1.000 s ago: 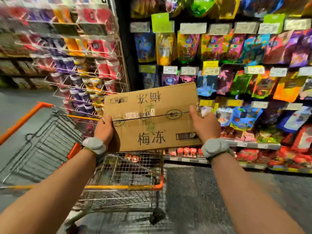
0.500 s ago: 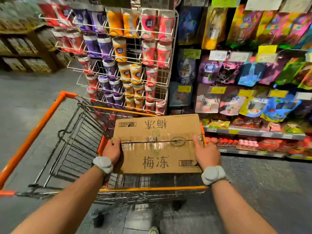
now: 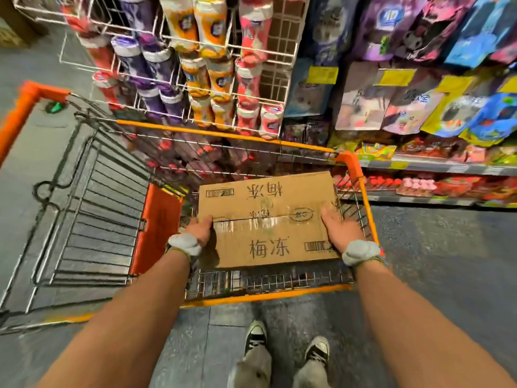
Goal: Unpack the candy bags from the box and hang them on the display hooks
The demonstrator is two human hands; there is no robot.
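While both hands hold it, one sealed cardboard box (image 3: 268,219), tape intact, sits low inside an orange-rimmed cart (image 3: 352,163). Left hand (image 3: 200,228) grips the box's left edge; right hand (image 3: 338,228) lies along its right edge, fingers on top. Wire rack (image 3: 195,65) of tubs beyond the cart; candy bags (image 3: 405,102) hanging at right.

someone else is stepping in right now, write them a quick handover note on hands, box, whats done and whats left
Left hand grips the left edge of the cardboard box; right hand holds its right edge.
The box sits low inside the orange shopping cart, its top seam taped shut.
The candy bag display hangs ahead on the right.
Done: nothing unpacked.
Left: open the box, take out the bags, hang them on the hooks.
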